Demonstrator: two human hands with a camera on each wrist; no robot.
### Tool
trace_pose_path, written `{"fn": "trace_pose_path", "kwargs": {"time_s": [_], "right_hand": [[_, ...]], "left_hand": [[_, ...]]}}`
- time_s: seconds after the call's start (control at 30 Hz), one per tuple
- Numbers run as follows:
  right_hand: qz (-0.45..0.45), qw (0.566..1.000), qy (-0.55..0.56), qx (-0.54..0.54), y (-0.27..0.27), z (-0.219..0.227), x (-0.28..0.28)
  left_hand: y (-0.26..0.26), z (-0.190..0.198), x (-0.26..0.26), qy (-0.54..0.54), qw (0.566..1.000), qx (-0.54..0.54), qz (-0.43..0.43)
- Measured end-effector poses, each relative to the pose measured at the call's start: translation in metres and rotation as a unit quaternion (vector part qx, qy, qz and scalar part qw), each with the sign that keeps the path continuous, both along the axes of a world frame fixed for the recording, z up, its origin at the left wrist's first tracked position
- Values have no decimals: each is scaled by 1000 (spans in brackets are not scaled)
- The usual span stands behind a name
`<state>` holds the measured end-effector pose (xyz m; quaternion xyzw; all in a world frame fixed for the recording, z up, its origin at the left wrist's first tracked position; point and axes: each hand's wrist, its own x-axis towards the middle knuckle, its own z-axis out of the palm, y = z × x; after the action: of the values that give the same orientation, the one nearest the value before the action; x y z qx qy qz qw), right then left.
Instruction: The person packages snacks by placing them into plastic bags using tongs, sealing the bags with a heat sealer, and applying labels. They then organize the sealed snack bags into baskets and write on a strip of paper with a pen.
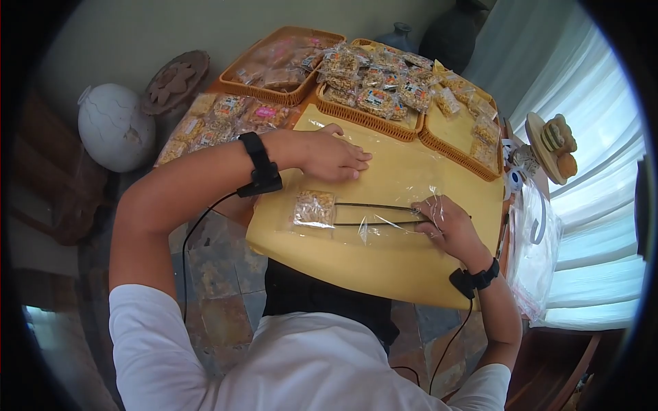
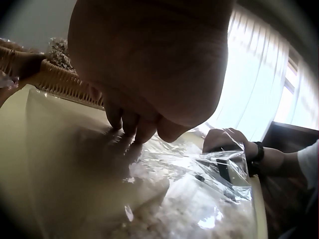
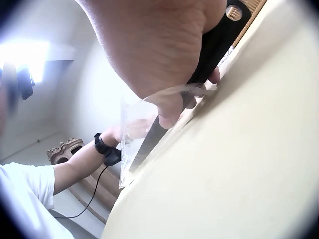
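On the left part of the yellow sheet (image 1: 418, 277) lay a snack block (image 1: 314, 207) at the tips of black tongs (image 3: 214, 47), which the right hand (image 1: 447, 226) grasped over the sheet's right part, amid clear plastic (image 1: 363, 236). The left hand (image 1: 334, 156), fingers released and outstretched, was over the sheet's far left part; whether it pressed the plastic, I couldn't tell. Wicker baskets (image 1: 367, 122) of wrapped snacks (image 1: 375, 101) stood along the sheet's far side.

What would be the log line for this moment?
left hand: over yellow sheet | right hand: holds dark strips | snack block: under clear film
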<state>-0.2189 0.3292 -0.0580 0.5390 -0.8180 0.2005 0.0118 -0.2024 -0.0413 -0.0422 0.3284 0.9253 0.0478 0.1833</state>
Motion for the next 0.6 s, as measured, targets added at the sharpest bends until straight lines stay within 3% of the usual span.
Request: {"fn": "trace_pose_path", "kwargs": {"time_s": [0.37,0.47,0.53,0.6], "right_hand": [[38,999,12,-23,-12,-7,-1],[5,1000,11,-28,-7,-2,-1],[-24,999,13,-36,-7,-3,0],[-76,995,40,-47,-8,-8,-2]], "left_hand": [[6,-9,10,30,999,-23,14],[4,-2,21,44,999,1,29],[0,5,41,152,977,117,93],[4,11,83,174,966,144,123]]}}
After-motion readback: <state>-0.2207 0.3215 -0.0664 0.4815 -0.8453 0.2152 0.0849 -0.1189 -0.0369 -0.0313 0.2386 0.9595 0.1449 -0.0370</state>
